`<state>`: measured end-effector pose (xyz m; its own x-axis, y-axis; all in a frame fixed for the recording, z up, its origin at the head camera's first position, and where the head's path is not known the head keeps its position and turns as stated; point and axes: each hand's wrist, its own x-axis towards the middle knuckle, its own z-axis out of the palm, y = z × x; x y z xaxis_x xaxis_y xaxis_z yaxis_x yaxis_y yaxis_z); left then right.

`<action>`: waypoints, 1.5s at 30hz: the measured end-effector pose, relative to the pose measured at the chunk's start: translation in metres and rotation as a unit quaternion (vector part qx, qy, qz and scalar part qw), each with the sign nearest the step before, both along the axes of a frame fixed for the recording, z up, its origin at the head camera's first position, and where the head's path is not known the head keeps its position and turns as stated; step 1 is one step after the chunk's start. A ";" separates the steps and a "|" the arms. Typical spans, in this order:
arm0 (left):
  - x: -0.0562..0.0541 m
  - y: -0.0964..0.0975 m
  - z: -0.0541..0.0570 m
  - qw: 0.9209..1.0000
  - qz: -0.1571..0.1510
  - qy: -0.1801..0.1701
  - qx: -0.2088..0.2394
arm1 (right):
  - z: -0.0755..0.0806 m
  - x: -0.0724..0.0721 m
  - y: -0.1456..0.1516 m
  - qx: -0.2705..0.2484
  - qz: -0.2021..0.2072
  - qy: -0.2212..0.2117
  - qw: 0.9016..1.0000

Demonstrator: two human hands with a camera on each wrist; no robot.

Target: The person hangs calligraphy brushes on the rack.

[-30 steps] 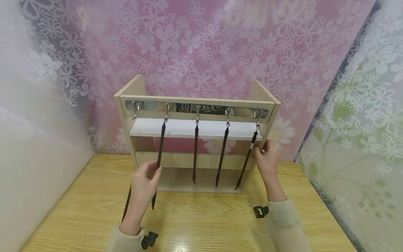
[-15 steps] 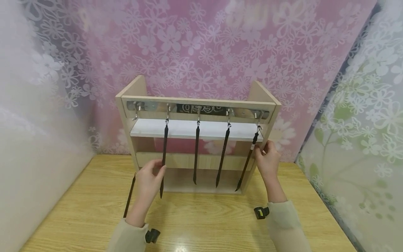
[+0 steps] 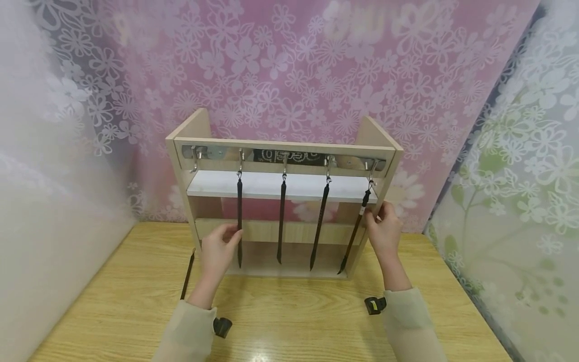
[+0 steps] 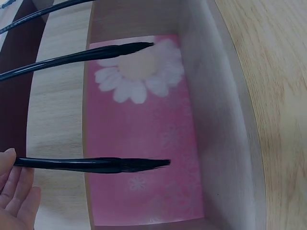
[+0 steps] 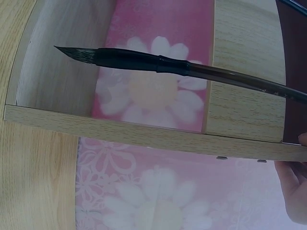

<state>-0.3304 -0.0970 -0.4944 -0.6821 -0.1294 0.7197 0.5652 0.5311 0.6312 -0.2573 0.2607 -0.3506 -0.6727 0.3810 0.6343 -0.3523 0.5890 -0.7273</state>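
Dark ink brushes hang by loops from metal hooks on a wooden rack (image 3: 289,142). My left hand (image 3: 218,251) pinches the leftmost hanging brush (image 3: 239,201) partway down its handle; its dark tip (image 4: 129,165) points down, free of the fingers. Over at the right side panel (image 5: 144,132), my right hand (image 3: 384,231) grips the edge, thumb in front. Beside that hand hangs a brush with a pale band (image 3: 355,231), its pointed tip (image 5: 76,54) near the panel. Two more brushes, the middle one (image 3: 281,221) and its right neighbour (image 3: 320,226), hang between the hands.
Another brush (image 3: 187,274) lies on the wooden table (image 3: 289,322) left of my left forearm, partly hidden by the sleeve. The leftmost hook (image 3: 195,160) has no brush on it. A white shelf (image 3: 267,183) sits behind the brushes, and patterned panels stand on the sides.
My left hand has moved slightly right and up. The leftmost hanging brush has swung from a slant to nearly vertical. More of the brush on the table shows. My right hand stays put.
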 end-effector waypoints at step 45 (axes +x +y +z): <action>0.000 -0.057 -0.072 0.998 0.025 -0.064 -0.016 | 0.002 0.002 0.000 -0.010 0.011 -0.005 1.000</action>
